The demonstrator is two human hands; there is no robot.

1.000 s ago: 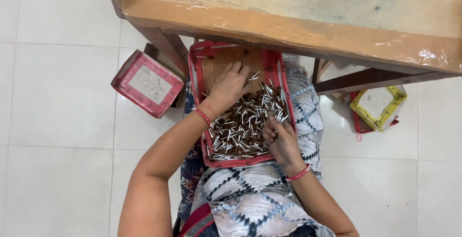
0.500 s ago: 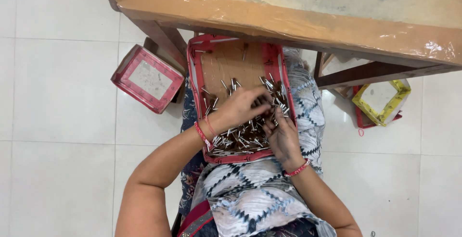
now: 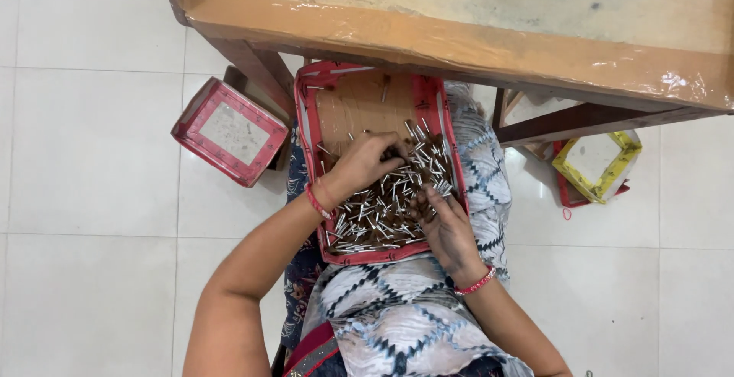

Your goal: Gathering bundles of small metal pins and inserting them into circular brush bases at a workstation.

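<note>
Two hands work in a heap of small white-tipped sticks held in a red-rimmed tray on the person's lap.

The left hand [image 3: 365, 161] lies knuckles up on the sticks [image 3: 386, 209] with its fingers curled in over some of them, though whether they pinch any cannot be told from above. The right hand [image 3: 446, 226] rests on the near right part of the heap, fingers loosely spread and touching the sticks, holding nothing that shows. The tray [image 3: 305, 117] sits on a blue-and-white patterned cloth [image 3: 397, 323], its far half mostly bare brown card. Just beyond it stands a wooden table [image 3: 459, 17]. On the tiled floor [image 3: 84, 163] a red box [image 3: 229, 131] lies left of the tray, and a yellow box [image 3: 598, 164] lies well to the right.
</note>
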